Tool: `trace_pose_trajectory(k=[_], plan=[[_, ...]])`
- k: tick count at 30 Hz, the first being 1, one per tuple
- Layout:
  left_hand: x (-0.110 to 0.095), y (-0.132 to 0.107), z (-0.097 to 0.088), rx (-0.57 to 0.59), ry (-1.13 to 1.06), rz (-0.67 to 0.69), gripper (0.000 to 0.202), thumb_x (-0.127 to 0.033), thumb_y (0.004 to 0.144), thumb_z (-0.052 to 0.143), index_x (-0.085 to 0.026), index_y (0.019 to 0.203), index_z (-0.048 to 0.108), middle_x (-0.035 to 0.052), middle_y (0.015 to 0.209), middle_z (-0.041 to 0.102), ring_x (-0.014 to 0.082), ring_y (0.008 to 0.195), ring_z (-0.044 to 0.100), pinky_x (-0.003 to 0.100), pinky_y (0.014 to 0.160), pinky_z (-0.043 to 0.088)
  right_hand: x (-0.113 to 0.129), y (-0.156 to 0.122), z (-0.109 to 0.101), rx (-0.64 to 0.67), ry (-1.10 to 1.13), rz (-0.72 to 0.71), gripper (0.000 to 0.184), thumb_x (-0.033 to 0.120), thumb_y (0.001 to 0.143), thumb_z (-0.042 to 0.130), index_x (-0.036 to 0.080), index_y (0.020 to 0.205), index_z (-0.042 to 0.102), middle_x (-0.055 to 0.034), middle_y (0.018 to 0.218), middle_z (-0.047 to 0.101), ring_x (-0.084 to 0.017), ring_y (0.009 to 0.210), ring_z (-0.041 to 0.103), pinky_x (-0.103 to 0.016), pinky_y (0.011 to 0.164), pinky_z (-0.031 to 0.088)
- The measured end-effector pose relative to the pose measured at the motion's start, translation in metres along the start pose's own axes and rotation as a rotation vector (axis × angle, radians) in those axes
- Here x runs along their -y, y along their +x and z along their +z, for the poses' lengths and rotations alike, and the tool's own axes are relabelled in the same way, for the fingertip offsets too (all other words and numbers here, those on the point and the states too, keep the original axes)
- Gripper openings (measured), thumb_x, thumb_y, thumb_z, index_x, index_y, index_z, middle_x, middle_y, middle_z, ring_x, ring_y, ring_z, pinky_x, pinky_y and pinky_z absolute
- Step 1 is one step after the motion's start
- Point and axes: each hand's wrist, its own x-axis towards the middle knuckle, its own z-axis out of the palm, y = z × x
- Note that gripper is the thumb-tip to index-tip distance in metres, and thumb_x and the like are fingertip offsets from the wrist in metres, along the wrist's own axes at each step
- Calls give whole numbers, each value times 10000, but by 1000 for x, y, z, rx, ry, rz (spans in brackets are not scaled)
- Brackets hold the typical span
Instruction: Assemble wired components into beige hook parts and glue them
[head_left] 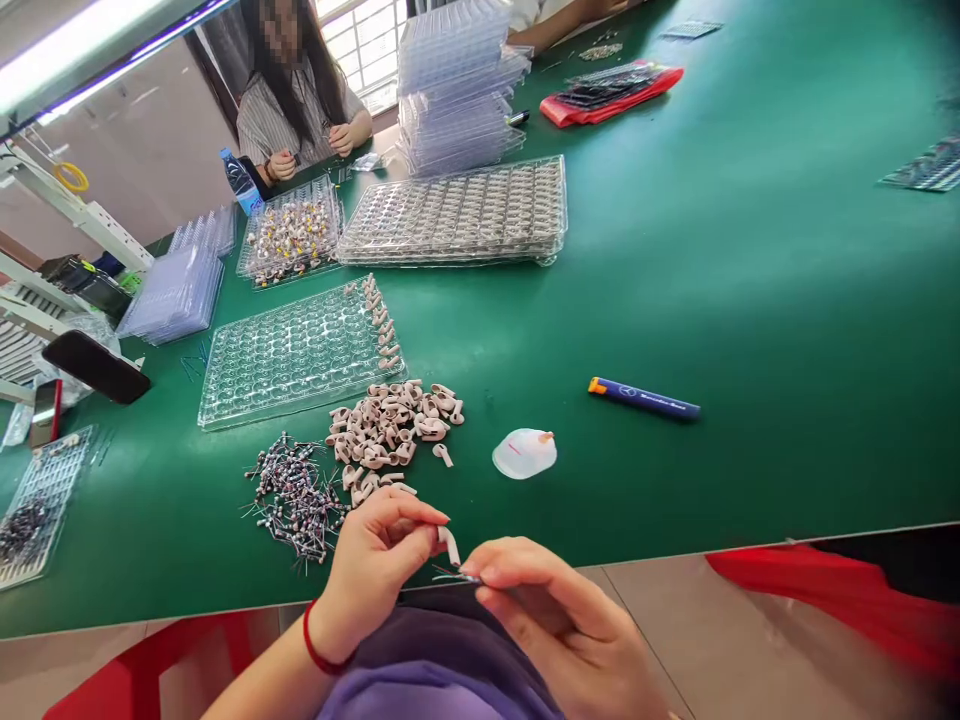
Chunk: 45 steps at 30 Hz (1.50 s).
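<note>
Two hands hold small parts over the near edge of a green tabletop (750,300)
A clear tray (292,355) lies beyond them to the left, a heap of beige caps (394,425) nearer; the left hand (375,560) pinches one beige cap (450,546), the right hand (555,620) pinches a thin wired part (450,576) just beside it

A blue pen (643,398) is seen well beyond the right hand (559,615), to its right; a white plastic lid (524,455) is placed nearer; stacked clear trays (457,85) are set far ahead.
</note>
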Motion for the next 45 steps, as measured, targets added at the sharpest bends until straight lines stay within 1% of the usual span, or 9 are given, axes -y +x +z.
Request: trace_pose_trajectory(k=[6,9,14,20,30,34,37,42,45], plan=[[5,-13,-1,-57,-151,-112,156,-275,723,798,-168,830,762,31,824,703,125,709,676,221,690,543,-10,-7,11,54,13,-88,102,197,938,582,264,974,651,-50,891,750,-162,808,734,-246,710,623],[3,-18,-3,-58,-146,-149,156,-274,717,811,-159,812,765,37,777,731,125,696,680,203,665,539,-9,-8,10,80,46,-64,91,204,946,574,251,977,645,-66,900,752,-172,846,740,-257,728,626],[4,-28,-3,33,-252,-149,224,-264,704,836,-166,886,749,47,793,748,158,711,717,258,712,579,-7,-8,9,43,345,194,26,277,915,638,253,916,648,-31,832,738,-144,732,724,-261,703,623],[4,-34,-1,31,-204,-43,212,-234,655,863,-171,836,773,35,806,668,145,657,688,253,630,591,-10,-12,7,72,687,549,172,361,839,727,224,845,623,-28,778,718,-147,677,684,-291,679,587],[6,-39,4,45,-224,-3,257,-120,611,879,-242,825,805,3,777,648,89,639,647,173,608,550,-11,-12,8,90,930,745,208,329,789,782,234,827,602,25,714,660,-96,633,646,-216,659,523],[1,-40,6,-8,-89,91,242,-120,600,885,-232,801,808,4,735,661,75,601,617,146,581,521,-13,-15,9,109,943,698,166,332,807,764,250,841,623,28,731,667,-84,616,647,-202,644,536],[0,-40,6,-34,-50,120,227,-134,590,893,-213,782,803,8,708,676,80,592,615,148,577,516,-10,-13,6,89,793,643,122,346,835,730,257,847,648,10,799,677,-96,656,651,-216,662,558],[10,-40,-2,-47,-284,-87,213,-187,610,894,-192,781,767,6,708,727,104,647,676,179,645,552,2,-5,-8,65,220,230,7,245,861,701,246,862,694,-12,787,645,-113,717,649,-166,671,567],[16,-42,-8,-86,-388,-179,227,-200,609,899,-178,781,753,7,714,748,104,662,689,178,653,553,6,-3,-14,124,31,52,91,164,884,649,249,908,672,-22,796,646,-126,733,650,-167,655,571]])
